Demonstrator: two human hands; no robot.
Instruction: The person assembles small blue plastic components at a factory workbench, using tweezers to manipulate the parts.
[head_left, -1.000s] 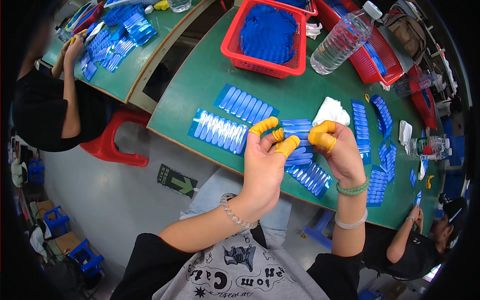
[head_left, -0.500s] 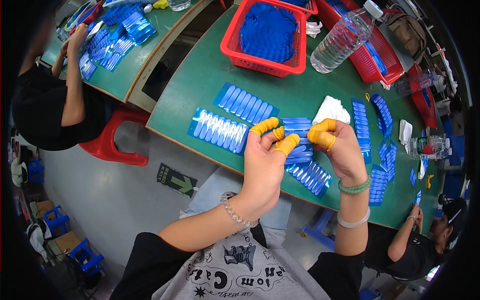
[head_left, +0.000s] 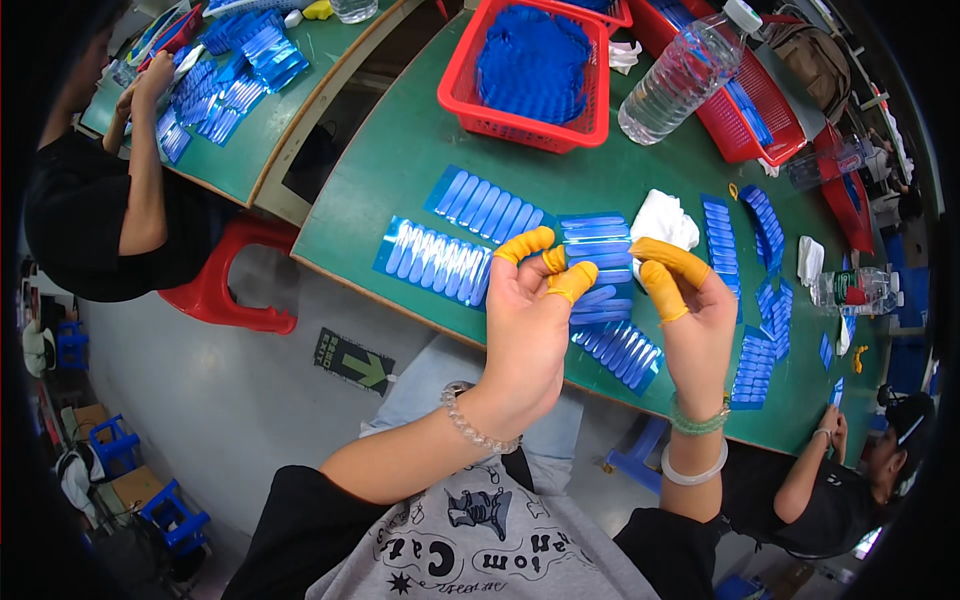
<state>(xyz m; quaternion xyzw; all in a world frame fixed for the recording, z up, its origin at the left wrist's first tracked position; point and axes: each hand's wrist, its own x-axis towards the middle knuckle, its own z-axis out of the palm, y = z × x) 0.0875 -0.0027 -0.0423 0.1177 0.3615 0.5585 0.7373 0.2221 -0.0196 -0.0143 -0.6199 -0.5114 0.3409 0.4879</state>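
Observation:
My left hand [head_left: 528,335], with yellow finger cots on its fingertips, pinches the left edge of a blue ribbed sheet [head_left: 597,240] that has a row of long rounded strips. Thumb and index finger of my right hand [head_left: 695,320], also in yellow cots, are parted at the sheet's right edge; whether the index fingertip touches it I cannot tell. Just below the held sheet are more blue strips [head_left: 600,303], partly overlapped. Another ribbed sheet [head_left: 618,355] lies at the table's near edge. Two sheets, an upper one [head_left: 487,205] and a lower one [head_left: 437,262], lie left of my hands.
On the green table [head_left: 390,170] stand a red basket [head_left: 523,130] of blue pieces and a large clear bottle [head_left: 675,85]. A crumpled white cloth [head_left: 665,220] and several blue sheets [head_left: 720,240] lie to the right. Co-workers sit left and right; a red stool [head_left: 235,275] is at left.
My right thumb and index finger have spread apart and come off the sheet's face, the hand shifting slightly down and right. My left hand keeps its pinch, and the sheet now shows flatter.

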